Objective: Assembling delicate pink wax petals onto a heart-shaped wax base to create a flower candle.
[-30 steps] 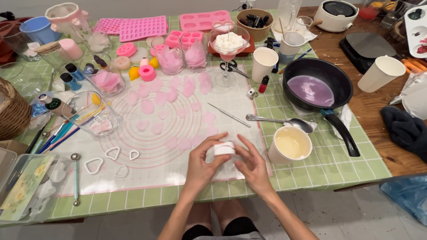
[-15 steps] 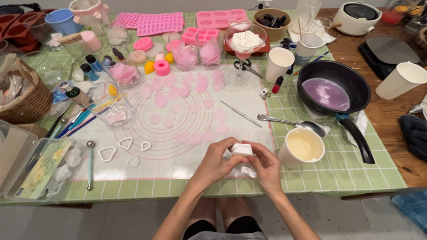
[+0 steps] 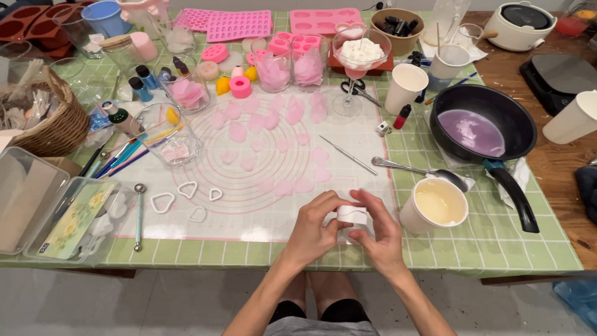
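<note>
At the far left edge of the counter (image 3: 435, 249), which wears a green checked cloth, lie two clear plastic boxes (image 3: 56, 211), with a woven basket (image 3: 50, 118) behind them. Just right of the boxes, a small metal ball tool (image 3: 139, 214) lies beside four white heart-shaped cutters (image 3: 163, 202) on the translucent baking mat (image 3: 249, 211). A glass beaker (image 3: 166, 134) stands at the mat's upper left, and pale pink heart pieces (image 3: 273, 149) are scattered across its ringed middle.

Near the front edge of the mat, both hands meet around a small white cutter (image 3: 352, 214). The left hand (image 3: 311, 233) has its grip closed on the cutter's left side, fingers curled under and thumb on top. The right hand (image 3: 380, 233) pinches the same cutter from the right, thumb and forefinger narrow around it. The cutter is held just above the counter, between the two hands.

Just right of the right hand stands a paper cup (image 3: 434, 205) of cream-coloured liquid, and a metal spoon (image 3: 416, 171) lies behind it. Further right sits a black pan (image 3: 482, 127) holding purple liquid, its handle pointing toward the front edge. A white paper cup (image 3: 573, 118) stands on bare wood at the far right.
</note>
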